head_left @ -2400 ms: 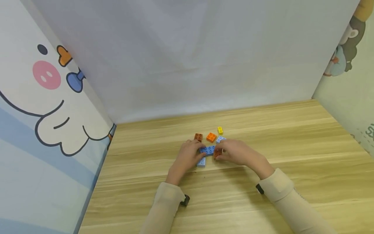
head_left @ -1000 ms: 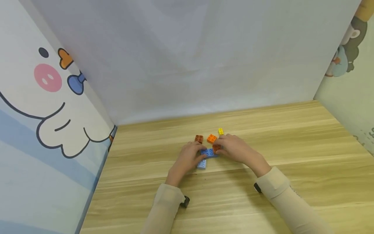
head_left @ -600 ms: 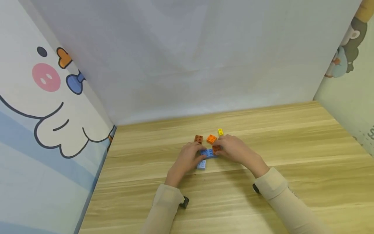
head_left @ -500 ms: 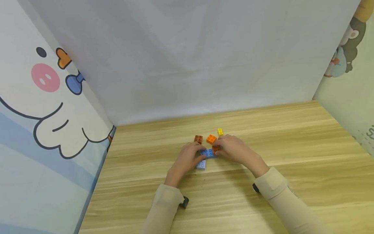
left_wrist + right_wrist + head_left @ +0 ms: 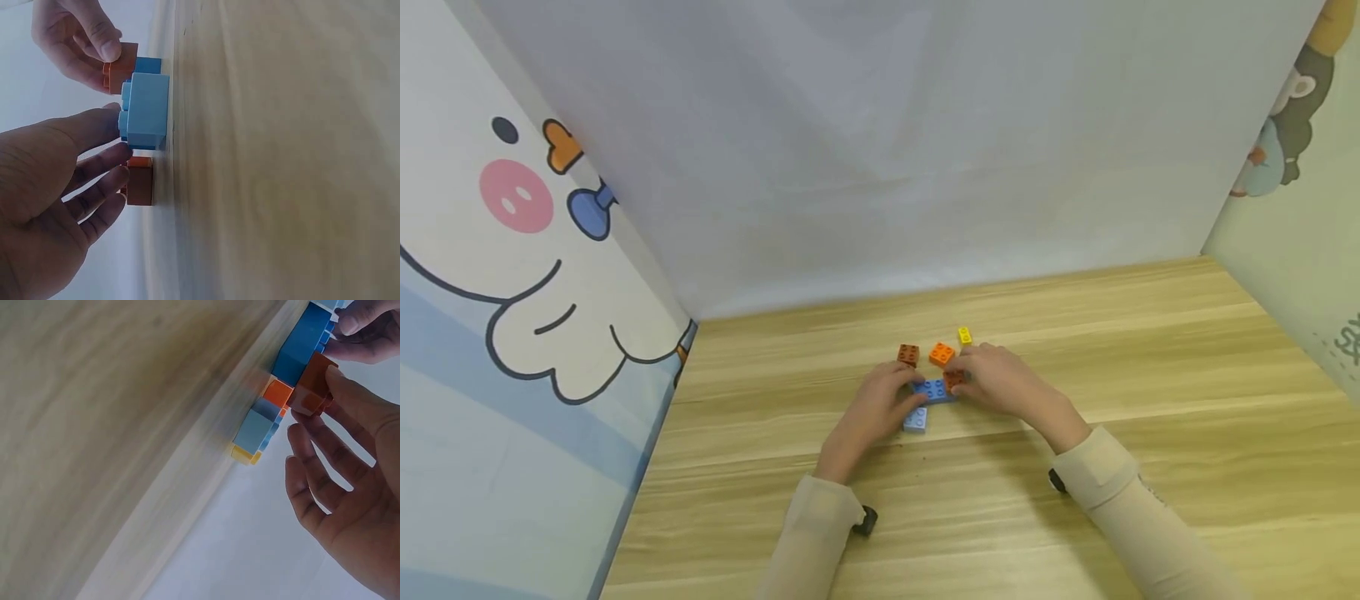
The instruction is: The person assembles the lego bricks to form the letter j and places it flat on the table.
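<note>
My left hand pinches the left end of a long blue building brick on the table, with the thumb on its near side and a finger on its far side. The right hand pinches a reddish-brown brick between thumb and fingertips. That brick sits over the studs at the blue brick's right end, seen low and side-on in the left wrist view. A light blue brick lies just in front of the left thumb.
Behind the blue brick lie another brown brick, an orange brick and a small yellow brick. A second light blue brick is hidden behind the right hand in the head view. A pale curtain borders the wooden table's back.
The right hand has brought the brown brick from beside the blue brick's right end onto its top, then stayed there. The left hand has kept its hold on the blue brick.
</note>
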Available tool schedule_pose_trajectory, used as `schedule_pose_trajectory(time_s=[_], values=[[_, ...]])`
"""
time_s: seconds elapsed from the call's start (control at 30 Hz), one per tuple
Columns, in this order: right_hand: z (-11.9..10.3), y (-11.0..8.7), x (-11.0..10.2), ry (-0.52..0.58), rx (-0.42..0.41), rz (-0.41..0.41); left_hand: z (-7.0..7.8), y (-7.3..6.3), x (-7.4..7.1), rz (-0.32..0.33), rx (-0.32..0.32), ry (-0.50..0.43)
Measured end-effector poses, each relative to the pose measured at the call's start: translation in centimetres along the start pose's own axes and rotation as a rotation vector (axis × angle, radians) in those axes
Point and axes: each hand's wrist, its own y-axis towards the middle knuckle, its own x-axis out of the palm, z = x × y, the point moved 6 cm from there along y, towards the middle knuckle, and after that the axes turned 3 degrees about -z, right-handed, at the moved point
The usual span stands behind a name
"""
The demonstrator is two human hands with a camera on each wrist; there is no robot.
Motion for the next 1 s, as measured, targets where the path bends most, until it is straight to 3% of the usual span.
schedule_pose_trajectory(time_s=[0.13,0.3,0.77,1.0], values=[[-0.1,0.0,-0.1,0.007,0.011,-0.002,0.2,-0.9,-0.6,0.024,0.019,-0.043],[-0.1,-0.1,0.0,0.013,0.004,-0.003,0.6,-1.8,-0.8,-0.016,0.032,-0.084],[-0.3,-0.2,-0.1,0.034,0.007,-0.002,0.7,-2.5,-0.3,-0.084,0.02,0.019],[-0.1,-0.3,-0.1,0.03,0.01,0.001,0.6,-2.5,-0.2,-0.092,0.018,0.0]])
